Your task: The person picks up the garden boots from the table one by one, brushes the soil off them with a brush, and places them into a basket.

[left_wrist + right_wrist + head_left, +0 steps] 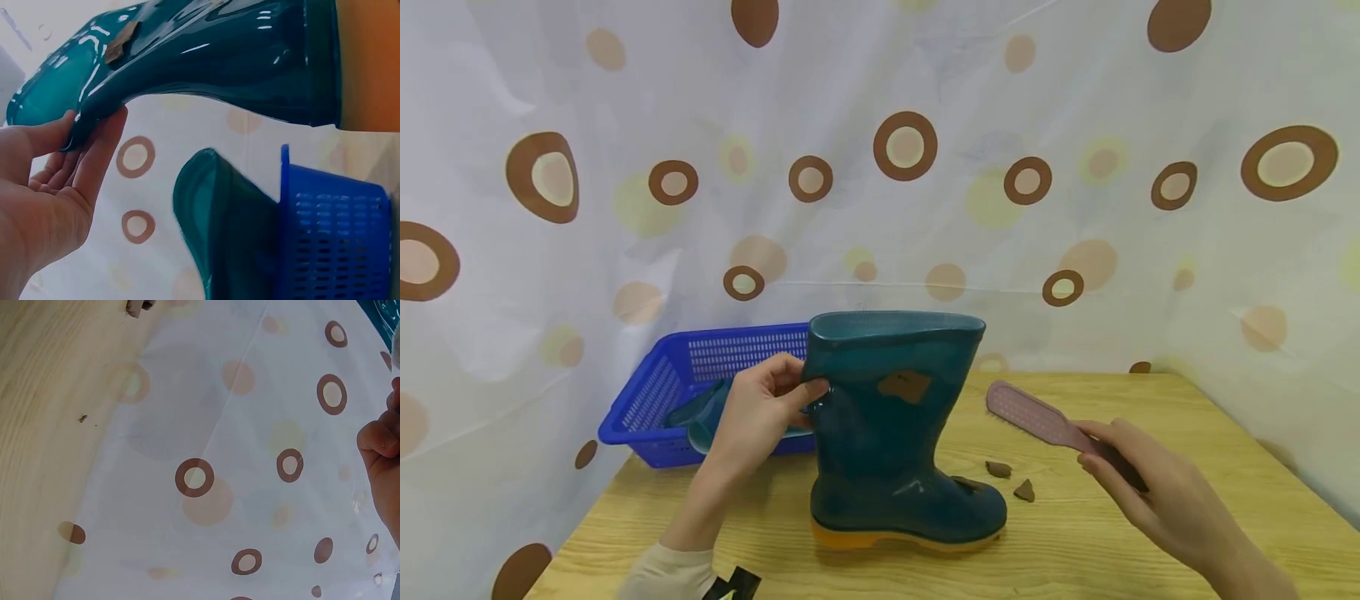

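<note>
A dark teal rubber boot [880, 442] with a yellow-orange sole stands upright, its toe to the right. Brown, mud-like patches cling to its shaft [905, 387] and toe [967, 483]. My left hand [763, 408] pinches the back of the shaft near the top; in the left wrist view the thumb and fingers of the left hand [62, 169] hold the boot's rim. To the right of the boot, my right hand [1165, 492] grips the handle of a dusty-pink brush [1033, 414], held apart from the boot with its bristles facing down.
Behind the left hand, a blue perforated basket [658, 367] holds another teal boot [703, 412], partly hidden. Two brown chunks [998, 469] lie on the wooden table [1090, 542] beside the boot's toe. A white sheet with brown circles [850, 83] hangs around the table.
</note>
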{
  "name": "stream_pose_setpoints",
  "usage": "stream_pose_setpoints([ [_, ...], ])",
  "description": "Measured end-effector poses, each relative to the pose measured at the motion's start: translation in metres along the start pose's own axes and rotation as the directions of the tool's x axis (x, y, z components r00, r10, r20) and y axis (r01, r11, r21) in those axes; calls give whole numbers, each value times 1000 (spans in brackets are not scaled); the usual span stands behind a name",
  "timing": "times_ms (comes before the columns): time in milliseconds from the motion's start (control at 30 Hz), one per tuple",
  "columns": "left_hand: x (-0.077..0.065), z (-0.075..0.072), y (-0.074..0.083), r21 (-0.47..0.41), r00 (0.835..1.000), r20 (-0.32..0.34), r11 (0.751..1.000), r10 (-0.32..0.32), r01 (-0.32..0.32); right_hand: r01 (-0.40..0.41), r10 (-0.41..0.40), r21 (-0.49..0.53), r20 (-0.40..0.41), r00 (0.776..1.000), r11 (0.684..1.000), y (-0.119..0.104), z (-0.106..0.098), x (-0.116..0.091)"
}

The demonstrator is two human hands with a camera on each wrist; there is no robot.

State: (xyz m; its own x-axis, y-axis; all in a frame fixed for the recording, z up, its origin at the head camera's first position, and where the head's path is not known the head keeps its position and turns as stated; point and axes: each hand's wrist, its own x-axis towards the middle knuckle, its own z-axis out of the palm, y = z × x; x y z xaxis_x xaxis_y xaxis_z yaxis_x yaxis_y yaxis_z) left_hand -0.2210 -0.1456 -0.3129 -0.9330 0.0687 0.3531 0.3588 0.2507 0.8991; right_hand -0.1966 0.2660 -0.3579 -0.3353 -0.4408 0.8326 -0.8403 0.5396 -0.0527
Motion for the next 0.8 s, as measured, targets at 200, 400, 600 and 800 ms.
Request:
stream_pose_setpoints([
  [200, 1, -15, 1, 22, 999, 45, 1000, 17, -18, 20, -20, 0, -17, 1000, 1000, -4, 0, 18],
  [400, 4, -12, -10, 20, 994, 105, 1000, -8, 6, 36, -37, -23, -21, 999, 999, -12, 10, 32],
  [600, 4, -7, -15, -12, 993, 111, 999, -35, 36, 3, -3, -17, 26, 1000, 1000, -20, 17, 48],
  [800, 6, -8, -16, -5, 993, 105, 999, -47, 48, -38, 37, 10, 53, 998, 999, -27, 25, 61],
])
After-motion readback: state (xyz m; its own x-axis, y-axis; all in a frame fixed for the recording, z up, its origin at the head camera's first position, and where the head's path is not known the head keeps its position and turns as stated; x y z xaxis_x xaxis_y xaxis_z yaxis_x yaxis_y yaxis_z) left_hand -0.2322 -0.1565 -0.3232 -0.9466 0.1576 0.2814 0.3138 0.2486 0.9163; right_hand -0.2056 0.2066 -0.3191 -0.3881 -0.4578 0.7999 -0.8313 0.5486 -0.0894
